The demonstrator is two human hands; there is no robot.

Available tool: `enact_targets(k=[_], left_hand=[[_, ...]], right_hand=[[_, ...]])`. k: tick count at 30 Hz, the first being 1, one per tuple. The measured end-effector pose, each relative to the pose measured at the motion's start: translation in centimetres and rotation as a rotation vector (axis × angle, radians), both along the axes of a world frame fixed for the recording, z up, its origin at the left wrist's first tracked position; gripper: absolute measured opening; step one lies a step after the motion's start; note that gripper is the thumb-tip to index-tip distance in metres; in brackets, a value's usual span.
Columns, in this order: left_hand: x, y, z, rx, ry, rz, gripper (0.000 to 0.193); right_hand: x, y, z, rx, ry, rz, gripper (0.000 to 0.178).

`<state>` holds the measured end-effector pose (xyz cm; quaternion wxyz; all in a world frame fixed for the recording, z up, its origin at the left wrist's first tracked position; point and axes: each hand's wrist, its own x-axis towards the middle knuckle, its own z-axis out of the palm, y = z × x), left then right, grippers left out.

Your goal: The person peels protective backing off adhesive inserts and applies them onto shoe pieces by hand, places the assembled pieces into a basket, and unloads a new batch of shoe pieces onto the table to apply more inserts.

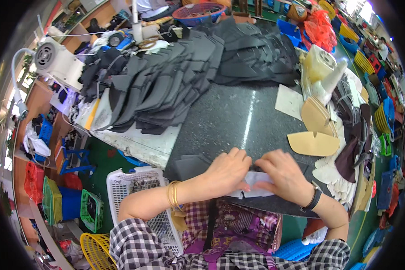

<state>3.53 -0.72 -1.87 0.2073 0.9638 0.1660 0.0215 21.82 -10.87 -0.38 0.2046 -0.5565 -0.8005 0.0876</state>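
Note:
At the front edge of the dark work table point(225, 121), a pale grey-white cut piece point(255, 192) lies between my two hands. My left hand point(229, 168) bends its fingers over the left part of it, the thumb against the near side. My right hand point(284, 175) grips the right part, fingers curled and thumb laid across the surface. The piece seems folded or doubled, though my fingers hide much of it. Beside my left hand, dark grey flat pieces point(189, 167) rest on the table.
Dark grey cut pieces point(166, 90) are heaped at the far left, with another heap point(256, 54) behind. Tan card templates point(314, 143) and a white spouted container point(330, 83) stand on the right. A white plastic basket point(121, 180) sits below the table, left.

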Motion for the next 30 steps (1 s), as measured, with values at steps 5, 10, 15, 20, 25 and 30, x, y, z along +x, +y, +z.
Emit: enact_targets(k=[5,10,15,20,25,30], left_hand=[[0.1,8.9,3.1,0.275,-0.232,0.286,0.010],[-3.3,20.9,2.7,0.695,-0.188,0.824,0.022],[-5.5,20.5,2.6,0.457,-0.419,0.756,0.019],[-5.5,17.0,4.1,0.369,-0.794,0.629,0.013],[0.1,5.8,2.9,0.516,-0.732,-0.072,0.012],[-0.1,5.0,-0.8,0.110,-0.309,-0.172,0.014]], right_hand=[[-0.7,0.8,-0.6,-0.298,-0.139,0.055,0.053],[-0.2,1.0,0.1,-0.028,0.033,0.024,0.032],[8.1,1.6,-0.5,0.252,-0.347,-0.392,0.016],[13.5,3.1,-2.7,-0.098,-0.069,-0.264,0.032],[12.3,1.4,-2.0,-0.002,-0.213,-0.325,0.035],[11.2,0.5,4.6,-0.076,0.136,-0.164,0.016]])
